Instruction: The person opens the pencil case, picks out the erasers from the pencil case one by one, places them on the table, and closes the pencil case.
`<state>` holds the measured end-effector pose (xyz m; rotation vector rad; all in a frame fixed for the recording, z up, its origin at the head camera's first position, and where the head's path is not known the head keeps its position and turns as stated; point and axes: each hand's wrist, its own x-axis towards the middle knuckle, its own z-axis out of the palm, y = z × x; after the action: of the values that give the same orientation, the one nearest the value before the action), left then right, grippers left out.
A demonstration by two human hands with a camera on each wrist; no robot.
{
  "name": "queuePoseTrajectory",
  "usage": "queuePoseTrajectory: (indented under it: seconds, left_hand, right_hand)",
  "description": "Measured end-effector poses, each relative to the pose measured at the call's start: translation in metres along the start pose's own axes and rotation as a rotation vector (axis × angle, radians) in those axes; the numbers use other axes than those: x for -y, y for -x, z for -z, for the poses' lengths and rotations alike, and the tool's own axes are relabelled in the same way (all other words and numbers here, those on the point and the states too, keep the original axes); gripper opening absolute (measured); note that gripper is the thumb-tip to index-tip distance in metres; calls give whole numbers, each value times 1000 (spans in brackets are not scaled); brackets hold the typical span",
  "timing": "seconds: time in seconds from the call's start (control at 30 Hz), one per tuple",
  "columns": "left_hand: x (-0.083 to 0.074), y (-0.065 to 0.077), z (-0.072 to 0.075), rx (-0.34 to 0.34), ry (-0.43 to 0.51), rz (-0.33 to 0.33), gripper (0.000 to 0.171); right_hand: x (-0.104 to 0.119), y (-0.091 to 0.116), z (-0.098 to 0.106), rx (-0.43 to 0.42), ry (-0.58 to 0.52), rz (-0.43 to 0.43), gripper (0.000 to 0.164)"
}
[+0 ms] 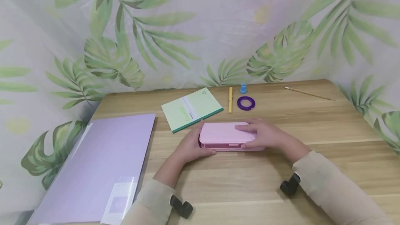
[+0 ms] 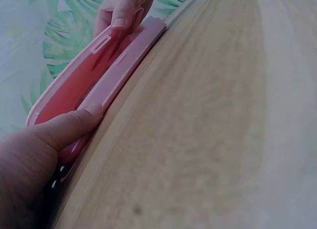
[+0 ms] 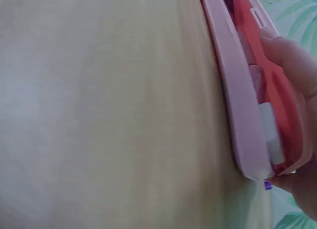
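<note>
A pink pencil case (image 1: 223, 133) lies on the wooden table, its lid partly raised along the front. My left hand (image 1: 189, 145) grips its left end, the thumb at the lower front edge. At the other end my right hand (image 1: 265, 134) holds the lid, fingers over the top and thumb at the front rim. The left wrist view shows the red inside of the lid (image 2: 67, 98). Through the gap in the right wrist view, a white block (image 3: 270, 132) is visible inside, with other pinkish contents behind it that are hard to tell.
Behind the case lie a green notebook (image 1: 192, 108), a yellow pen (image 1: 230, 100), a purple tape roll (image 1: 239, 107) and a small blue object (image 1: 243, 89). A thin pencil (image 1: 309, 93) lies back right. To the left is a large lilac folder (image 1: 109, 159).
</note>
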<state>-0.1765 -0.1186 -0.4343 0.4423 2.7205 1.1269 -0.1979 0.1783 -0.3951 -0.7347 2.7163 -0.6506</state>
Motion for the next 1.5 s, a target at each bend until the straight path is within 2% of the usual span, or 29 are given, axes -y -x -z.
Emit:
queuePoseTrajectory:
  seconds: [0.13, 0.17, 0.23, 0.37, 0.5, 0.67, 0.77, 0.83, 0.9, 1.0, 1.1, 1.23, 1.37, 1.5]
  left_hand:
    - [5, 1, -2, -20, 25, 13, 129]
    - [6, 1, -2, -27, 32, 17, 131]
    - [6, 1, -2, -34, 39, 12, 133]
    - [4, -1, -1, -33, 36, 0, 135]
    - [2, -3, -3, -30, 18, -19, 133]
    - [1, -4, -3, -35, 2, -27, 128]
    - [1, -3, -4, -38, 9, -20, 127]
    - [1, -2, -4, -40, 9, -25, 126]
    - [2, -1, -2, -45, 8, -31, 126]
    - [1, -2, -3, -52, 13, -51, 125]
    - [2, -1, -1, -59, 4, -42, 124]
    - [3, -1, 1, -45, -14, -28, 124]
    - [4, -2, 0, -17, -20, -17, 122]
    - [2, -1, -1, -2, -23, -20, 120]
  right_hand:
    - [0, -4, 15, 51, -119, -30, 69]
    - [-1, -4, 20, 40, -157, -47, 66]
    - [-4, -5, 32, -13, -216, -91, 57]
    - [-15, -9, 46, -206, -347, -153, 43]
    - [-24, -19, 44, -340, -503, -213, 44]
    - [-31, -38, 34, -430, -631, -274, 47]
    - [-34, -46, 30, -457, -637, -295, 49]
    - [-33, -46, 30, -469, -598, -284, 51]
    - [-30, -42, 31, -482, -553, -261, 56]
    - [-27, -20, 34, -500, -469, -207, 63]
    - [-23, 3, 27, -465, -390, -156, 66]
    - [-26, 28, 8, -360, -288, -132, 68]
    - [-30, 40, -8, -276, -219, -125, 72]
    - [-32, 44, -15, -240, -164, -119, 76]
